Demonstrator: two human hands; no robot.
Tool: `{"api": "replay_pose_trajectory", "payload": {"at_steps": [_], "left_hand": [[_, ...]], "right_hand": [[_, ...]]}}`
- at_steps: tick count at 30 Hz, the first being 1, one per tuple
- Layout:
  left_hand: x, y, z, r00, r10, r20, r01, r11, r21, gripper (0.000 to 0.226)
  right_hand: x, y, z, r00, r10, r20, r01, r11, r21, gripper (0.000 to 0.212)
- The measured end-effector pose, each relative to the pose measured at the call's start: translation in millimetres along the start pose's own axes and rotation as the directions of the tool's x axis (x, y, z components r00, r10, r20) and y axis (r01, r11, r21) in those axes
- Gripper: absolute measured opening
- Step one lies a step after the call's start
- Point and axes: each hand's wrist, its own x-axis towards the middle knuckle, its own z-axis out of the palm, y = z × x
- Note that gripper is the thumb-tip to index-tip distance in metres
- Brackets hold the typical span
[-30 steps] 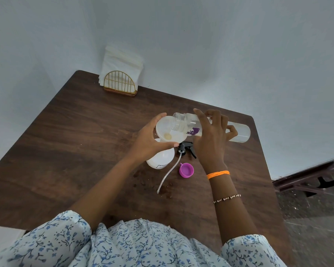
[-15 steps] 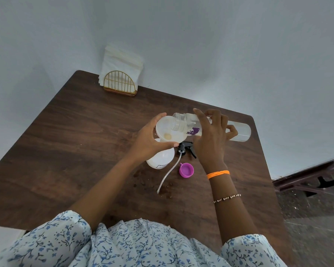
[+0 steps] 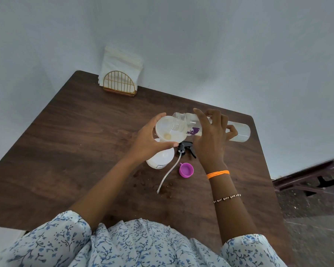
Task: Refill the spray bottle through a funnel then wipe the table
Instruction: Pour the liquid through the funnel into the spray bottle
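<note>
My left hand [image 3: 148, 139] grips the rim of a white funnel [image 3: 167, 132] that sits in the neck of the white spray bottle [image 3: 160, 158] standing on the brown table [image 3: 75, 141]. My right hand [image 3: 210, 137] holds a clear bottle [image 3: 239, 132] with a purple label, tipped sideways, its open mouth over the funnel bowl. The black spray head [image 3: 186, 148] with its white dip tube [image 3: 167, 176] lies on the table beside the spray bottle. A purple cap [image 3: 185, 170] lies just in front of it.
A gold wire holder with white napkins [image 3: 121, 74] stands at the table's far left corner against the wall. Small dark spots [image 3: 168, 186] mark the table near the tube's end. A dark bench [image 3: 307, 180] and floor show to the right.
</note>
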Motion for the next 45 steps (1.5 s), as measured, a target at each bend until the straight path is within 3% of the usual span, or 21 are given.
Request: {"api": "replay_pose_trajectory", "payload": {"at_steps": [45], "left_hand": [[0.4, 0.3, 0.2, 1.000, 0.003, -0.016, -0.002, 0.998, 0.055, 0.087]], "right_hand": [[-1.2, 1.7, -0.5, 1.000, 0.009, -0.008, -0.009, 1.000, 0.010, 0.082]]}}
